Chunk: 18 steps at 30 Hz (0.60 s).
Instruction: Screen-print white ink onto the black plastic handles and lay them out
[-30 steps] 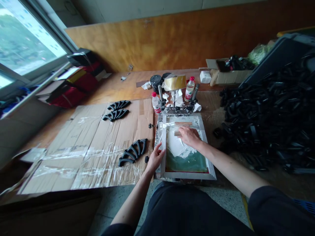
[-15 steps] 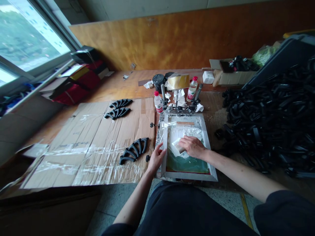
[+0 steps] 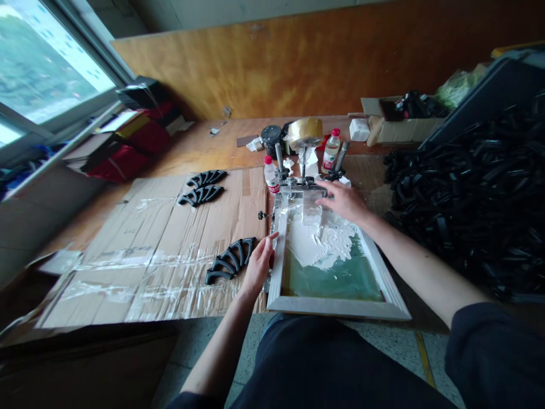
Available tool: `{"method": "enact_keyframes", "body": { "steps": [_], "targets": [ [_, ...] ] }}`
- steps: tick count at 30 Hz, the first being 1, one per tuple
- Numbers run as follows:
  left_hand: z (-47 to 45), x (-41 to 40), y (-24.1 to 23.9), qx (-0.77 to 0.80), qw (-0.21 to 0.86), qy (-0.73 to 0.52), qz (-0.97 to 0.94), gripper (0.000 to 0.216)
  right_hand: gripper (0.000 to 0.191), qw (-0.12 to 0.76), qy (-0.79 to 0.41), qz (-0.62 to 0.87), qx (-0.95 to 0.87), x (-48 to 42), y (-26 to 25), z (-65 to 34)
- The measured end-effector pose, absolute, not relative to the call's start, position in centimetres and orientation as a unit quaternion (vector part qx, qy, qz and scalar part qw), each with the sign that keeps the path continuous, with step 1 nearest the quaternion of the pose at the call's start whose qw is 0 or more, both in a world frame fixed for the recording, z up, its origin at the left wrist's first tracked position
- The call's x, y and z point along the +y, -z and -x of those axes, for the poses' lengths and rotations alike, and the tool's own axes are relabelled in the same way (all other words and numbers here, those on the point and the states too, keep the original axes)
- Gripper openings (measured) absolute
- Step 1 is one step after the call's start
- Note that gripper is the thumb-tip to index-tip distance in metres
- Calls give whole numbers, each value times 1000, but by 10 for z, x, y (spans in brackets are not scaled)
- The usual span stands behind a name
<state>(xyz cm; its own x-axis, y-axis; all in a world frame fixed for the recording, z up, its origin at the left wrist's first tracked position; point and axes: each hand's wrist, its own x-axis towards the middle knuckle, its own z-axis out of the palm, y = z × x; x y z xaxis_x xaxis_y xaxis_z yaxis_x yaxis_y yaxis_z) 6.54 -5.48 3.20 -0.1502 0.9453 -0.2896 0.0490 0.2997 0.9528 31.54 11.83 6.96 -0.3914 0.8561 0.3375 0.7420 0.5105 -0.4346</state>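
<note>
A silver-framed printing screen (image 3: 276,267) with green mesh and a smear of white ink (image 3: 323,244) lies in front of me, its near end tilted up. My left hand (image 3: 258,264) grips the frame's left rail, fingers closed on it. At the far end of the screen, my right hand (image 3: 344,201) is closed on a white, ink-covered squeegee (image 3: 312,213), just below the clamp hinge (image 3: 298,183). A black fan-shaped plastic part (image 3: 230,261) lies on the cardboard right beside my left hand.
Taped cardboard (image 3: 162,250) covers the table to the left, with two more black parts (image 3: 202,187). Behind the screen stand two bottles (image 3: 330,150), a black pot (image 3: 271,139) and a tape roll (image 3: 305,132). A big heap of black parts (image 3: 468,187) fills the right.
My right hand pulled the squeegee toward me, then carried it back to the far end of the screen. The near end of the frame has risen under my left hand.
</note>
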Motion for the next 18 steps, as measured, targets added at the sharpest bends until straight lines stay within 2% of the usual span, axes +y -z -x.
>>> {"method": "enact_keyframes", "body": {
  "steps": [3,6,10,14,16,18],
  "targets": [
    [-69,-37,-62,582,505,-498,-398,61,36,392,-98,563,-721,140,-72,-375],
    [-76,-10,-84,514,480,-582,-407,54,33,408,-133,635,-642,131,-43,-413],
    [-87,17,-100,486,470,-615,-406,51,30,308,-220,609,-697,73,16,-381],
    [-99,-1,-77,527,472,-608,-360,57,20,107,-181,508,-835,22,40,-323],
    [-107,-27,-50,545,549,-529,-349,62,13,38,-162,514,-842,12,33,-310],
    [-118,-58,-24,542,664,-397,-329,66,12,12,-172,530,-830,6,20,-301]
  ]
}}
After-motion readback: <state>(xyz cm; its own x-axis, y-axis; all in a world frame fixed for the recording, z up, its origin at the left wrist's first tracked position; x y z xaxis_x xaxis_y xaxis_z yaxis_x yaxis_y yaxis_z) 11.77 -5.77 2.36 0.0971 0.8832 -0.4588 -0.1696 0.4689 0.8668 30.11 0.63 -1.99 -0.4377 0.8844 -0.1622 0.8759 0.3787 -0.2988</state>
